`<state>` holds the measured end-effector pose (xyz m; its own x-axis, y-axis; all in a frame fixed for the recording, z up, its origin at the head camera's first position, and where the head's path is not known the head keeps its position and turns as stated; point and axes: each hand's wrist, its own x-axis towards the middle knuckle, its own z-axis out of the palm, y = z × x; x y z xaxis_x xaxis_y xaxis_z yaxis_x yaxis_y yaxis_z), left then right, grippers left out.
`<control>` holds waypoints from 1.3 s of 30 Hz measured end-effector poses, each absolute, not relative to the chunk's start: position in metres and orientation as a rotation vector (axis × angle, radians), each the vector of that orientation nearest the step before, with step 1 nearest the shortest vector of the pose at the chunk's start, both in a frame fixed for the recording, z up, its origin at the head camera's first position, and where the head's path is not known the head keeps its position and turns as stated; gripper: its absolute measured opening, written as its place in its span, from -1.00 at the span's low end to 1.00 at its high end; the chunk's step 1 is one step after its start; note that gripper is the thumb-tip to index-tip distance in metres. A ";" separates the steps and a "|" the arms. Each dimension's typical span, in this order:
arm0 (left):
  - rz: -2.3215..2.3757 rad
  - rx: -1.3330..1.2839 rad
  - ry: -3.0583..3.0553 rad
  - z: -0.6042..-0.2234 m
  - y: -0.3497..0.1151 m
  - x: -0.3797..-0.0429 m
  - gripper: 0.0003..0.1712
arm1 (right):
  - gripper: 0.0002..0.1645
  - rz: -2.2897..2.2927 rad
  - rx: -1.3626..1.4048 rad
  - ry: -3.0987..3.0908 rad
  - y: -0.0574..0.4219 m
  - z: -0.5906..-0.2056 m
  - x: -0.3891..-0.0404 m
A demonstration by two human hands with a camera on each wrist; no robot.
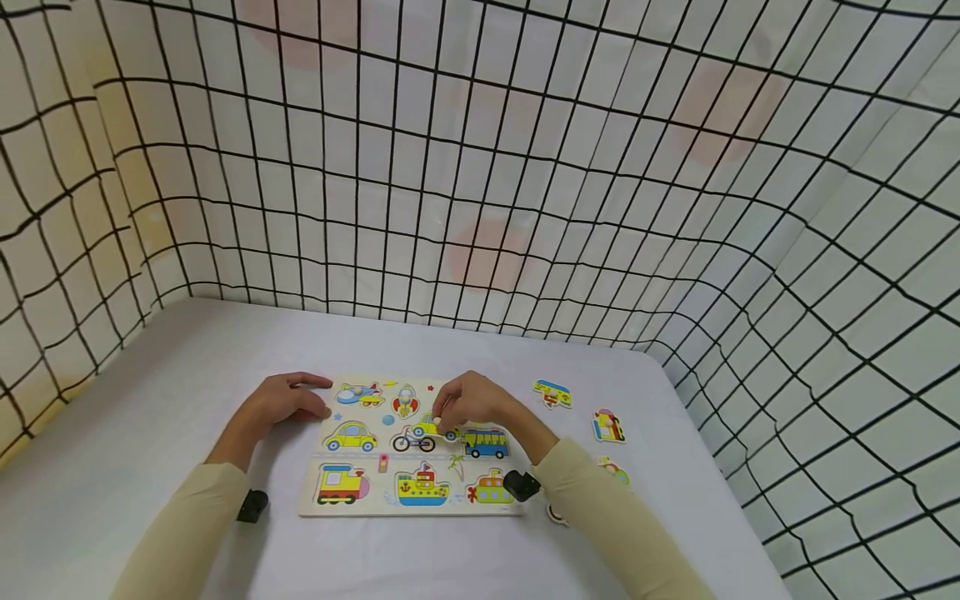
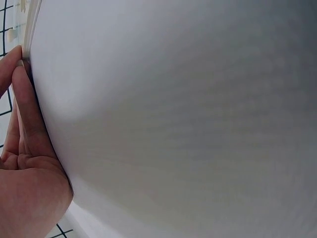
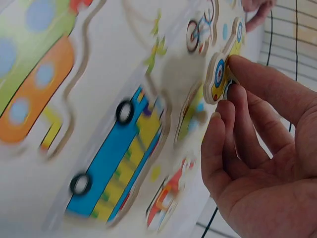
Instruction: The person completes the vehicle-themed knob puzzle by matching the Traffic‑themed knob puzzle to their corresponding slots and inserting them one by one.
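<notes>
A wooden puzzle board (image 1: 378,483) with printed vehicles lies on the white table. My right hand (image 1: 472,398) pinches a yellow car puzzle piece (image 3: 217,74) between thumb and fingertips, tilted over the board. In the head view the car piece (image 1: 426,427) overlaps the printed bicycle (image 1: 413,442), left of the blue bus (image 1: 486,442). At the board's left edge, my left hand (image 1: 279,402) rests with extended fingertips against the rim. The left wrist view shows those fingers (image 2: 27,91) right at the board's side, with the table filling most of the picture.
Right of the board lie loose puzzle pieces: a yellow-and-blue one (image 1: 552,393), a red-and-yellow one (image 1: 608,426) and a round-topped one (image 1: 617,472) partly behind the right sleeve. Black grid netting (image 1: 480,175) over white walls borders the table (image 1: 405,558).
</notes>
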<state>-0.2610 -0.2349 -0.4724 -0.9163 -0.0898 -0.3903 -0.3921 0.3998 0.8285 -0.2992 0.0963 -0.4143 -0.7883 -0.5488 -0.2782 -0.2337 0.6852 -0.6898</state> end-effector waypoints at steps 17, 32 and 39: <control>1.509 -0.424 2.380 -0.471 -0.232 -0.261 -0.22 | -0.86 -0.942 -0.670 2.423 0.037 -0.422 -0.285; 1.497 -0.411 2.396 -0.470 -0.234 -0.262 -0.25 | -0.85 -0.869 -0.648 2.472 -0.004 -0.434 -0.274; 1.501 -0.396 2.404 -0.468 -0.234 -0.259 -0.27 | -0.84 -0.896 -0.659 2.505 -0.016 -0.437 -0.269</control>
